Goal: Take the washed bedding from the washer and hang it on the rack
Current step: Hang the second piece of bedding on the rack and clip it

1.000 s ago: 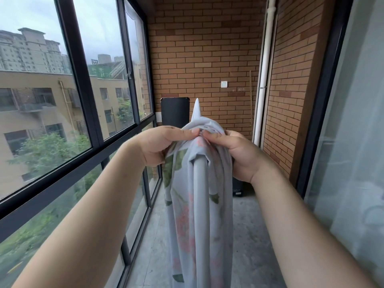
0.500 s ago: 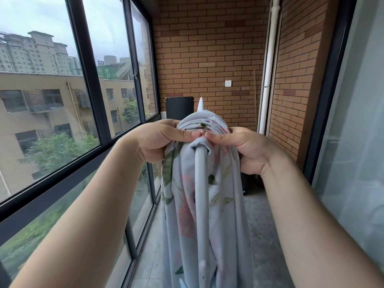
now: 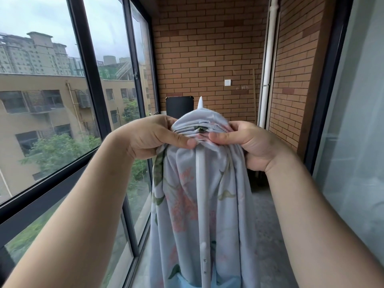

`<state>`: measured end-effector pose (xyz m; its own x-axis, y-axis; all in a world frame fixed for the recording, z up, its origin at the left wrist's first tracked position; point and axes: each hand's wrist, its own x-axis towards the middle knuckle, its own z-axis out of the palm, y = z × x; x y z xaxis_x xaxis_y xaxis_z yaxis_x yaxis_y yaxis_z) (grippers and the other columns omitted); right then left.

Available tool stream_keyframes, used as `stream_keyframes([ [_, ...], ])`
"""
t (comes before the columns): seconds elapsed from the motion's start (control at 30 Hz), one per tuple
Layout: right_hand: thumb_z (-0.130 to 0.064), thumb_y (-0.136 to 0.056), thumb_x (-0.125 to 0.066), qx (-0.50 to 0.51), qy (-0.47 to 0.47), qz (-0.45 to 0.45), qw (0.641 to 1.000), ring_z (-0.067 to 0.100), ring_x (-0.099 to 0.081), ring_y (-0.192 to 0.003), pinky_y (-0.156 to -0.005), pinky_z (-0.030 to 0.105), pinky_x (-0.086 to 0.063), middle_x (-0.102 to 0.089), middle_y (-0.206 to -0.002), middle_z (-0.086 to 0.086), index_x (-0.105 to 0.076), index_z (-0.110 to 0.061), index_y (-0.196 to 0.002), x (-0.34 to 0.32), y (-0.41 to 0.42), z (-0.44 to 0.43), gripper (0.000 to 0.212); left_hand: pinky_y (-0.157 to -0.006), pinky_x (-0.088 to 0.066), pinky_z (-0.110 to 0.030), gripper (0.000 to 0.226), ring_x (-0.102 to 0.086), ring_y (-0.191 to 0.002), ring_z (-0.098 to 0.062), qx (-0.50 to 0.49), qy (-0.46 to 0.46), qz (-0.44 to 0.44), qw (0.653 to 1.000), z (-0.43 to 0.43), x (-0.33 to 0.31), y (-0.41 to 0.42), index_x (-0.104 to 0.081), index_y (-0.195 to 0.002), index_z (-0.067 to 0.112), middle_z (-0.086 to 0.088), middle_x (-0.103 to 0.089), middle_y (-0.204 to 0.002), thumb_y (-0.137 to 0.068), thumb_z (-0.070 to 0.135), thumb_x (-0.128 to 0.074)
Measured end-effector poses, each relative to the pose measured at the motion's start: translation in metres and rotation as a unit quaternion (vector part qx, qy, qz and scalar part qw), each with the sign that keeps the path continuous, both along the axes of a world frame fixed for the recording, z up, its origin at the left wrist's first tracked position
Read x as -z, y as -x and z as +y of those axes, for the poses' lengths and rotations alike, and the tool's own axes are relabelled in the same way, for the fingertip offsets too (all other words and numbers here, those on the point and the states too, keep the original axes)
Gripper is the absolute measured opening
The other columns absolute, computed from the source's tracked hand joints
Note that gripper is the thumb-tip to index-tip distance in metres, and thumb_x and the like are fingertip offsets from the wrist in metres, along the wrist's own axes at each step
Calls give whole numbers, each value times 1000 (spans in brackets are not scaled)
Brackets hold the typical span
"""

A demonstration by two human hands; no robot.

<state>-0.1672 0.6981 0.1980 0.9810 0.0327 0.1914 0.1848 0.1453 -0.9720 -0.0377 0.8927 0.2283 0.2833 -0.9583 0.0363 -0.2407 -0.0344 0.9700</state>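
A pale grey-blue bedding sheet [image 3: 182, 204] printed with pink flowers and green leaves hangs bunched over a white rack rail [image 3: 201, 183] that runs away from me down the middle of the view. My left hand [image 3: 153, 138] pinches the gathered fabric on the left side of the rail. My right hand [image 3: 249, 142] grips the folds on the right side. The two thumbs nearly touch over the rail. The rail's far tip [image 3: 200, 101] sticks out beyond the fabric. The washer is out of view.
Tall black-framed windows [image 3: 89, 80] line the left side. A brick wall [image 3: 207, 48] closes the far end, with a dark panel [image 3: 179, 107] leaning there and a white drainpipe [image 3: 268, 59] at its right. A glass door [image 3: 357, 132] lies right. Grey floor [image 3: 268, 225] runs along the rack.
Both hands have drawn the bunched bedding a little nearer along the rail and spread slightly apart. The camera has tilted, so more of the hanging sheet shows.
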Motion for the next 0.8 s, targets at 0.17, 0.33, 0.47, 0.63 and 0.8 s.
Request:
stream_keyframes([
  [0.17,-7,-72,-75,19,46,-28,998,33,-65,-101,-94,43,-54,-69,-108,19,-65,7,-112,-2,9,2,44,-95,-52,-33,57,-65,-110,-29,27,16,-16,999,3,-2,4,-72,-107,1,-17,-70,-114,-59,20,-94],
  [0.33,-6,-75,-74,4,24,-53,998,27,-69,-93,-89,38,-57,-71,-103,16,-68,6,-107,0,12,3,35,-92,-52,-34,45,-65,-107,-30,36,32,-13,999,5,1,7,-73,-105,3,-17,-70,-111,-66,20,-89],
  [0.47,-6,-76,-69,-6,4,-59,998,27,-70,-91,-85,37,-59,-72,-101,16,-71,3,-102,2,13,6,27,-97,-49,-41,49,-62,-111,-34,43,36,-25,998,7,2,7,-69,-111,-1,-22,-66,-116,-70,20,-87],
  [0.63,-11,-75,-67,-28,-33,-69,997,24,-72,-90,-78,31,-59,-73,-102,15,-76,-3,-99,6,10,7,27,-97,-51,-39,43,-63,-112,-32,77,42,-5,996,7,7,4,-68,-115,1,-19,-67,-118,-77,15,-82],
  [0.8,-16,-68,-78,-55,-23,-77,995,23,-73,-93,-78,30,-59,-74,-104,14,-76,-4,-102,11,7,0,36,-97,-50,-47,44,-61,-108,-37,87,37,-47,994,9,11,0,-63,-115,-7,-25,-65,-115,-81,16,-79],
])
